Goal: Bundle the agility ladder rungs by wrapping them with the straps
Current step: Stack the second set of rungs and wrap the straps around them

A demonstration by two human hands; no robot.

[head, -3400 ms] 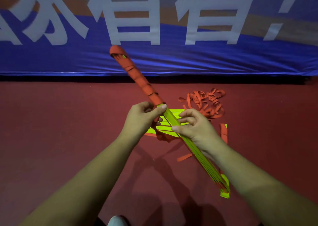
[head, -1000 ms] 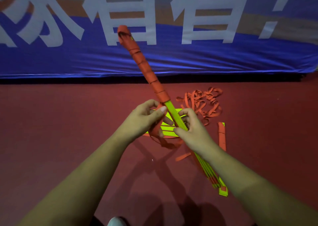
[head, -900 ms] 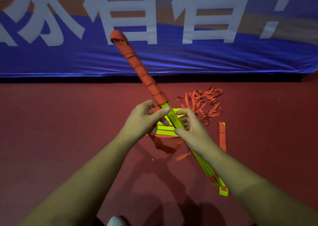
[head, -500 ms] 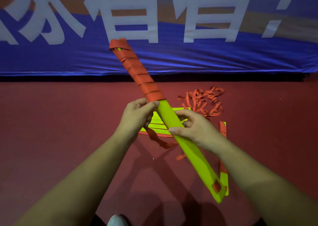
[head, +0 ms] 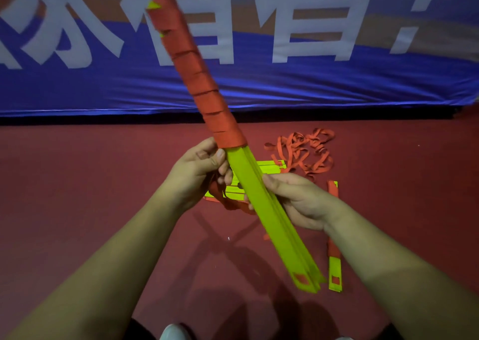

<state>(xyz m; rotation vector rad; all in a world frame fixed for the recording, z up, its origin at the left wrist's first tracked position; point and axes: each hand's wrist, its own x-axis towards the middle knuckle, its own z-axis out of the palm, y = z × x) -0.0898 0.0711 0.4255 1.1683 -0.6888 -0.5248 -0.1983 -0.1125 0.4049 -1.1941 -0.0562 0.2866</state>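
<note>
Gripping is done by both hands. The left hand (head: 199, 176) is curled round the rung bundle (head: 272, 218) at the lower edge of the wrapped section, thumb laid on the front face. The right hand (head: 300, 202) is clamped on the bare yellow-green stretch, at 4 o'clock from the left hand, thumb on the near edge. The bundle is held off the floor (head: 77, 197), tilted from 11 o'clock down to 5 o'clock. Its upper half is covered by the orange strap (head: 204, 88) in overlapping spiral turns. A loose strap tail (head: 229, 203) hangs below the left hand; whether it is pinched cannot be told. More rungs (head: 269, 164) are laid flat on the floor behind the hands. A tangled strap pile (head: 308, 153) is lying at 1 o'clock of the right hand. A single rung (head: 335, 272) is laid at 5 o'clock of the right hand, beside the bundle's lower end. A blue banner (head: 337, 88) is hung along the back at 12 o'clock.
</note>
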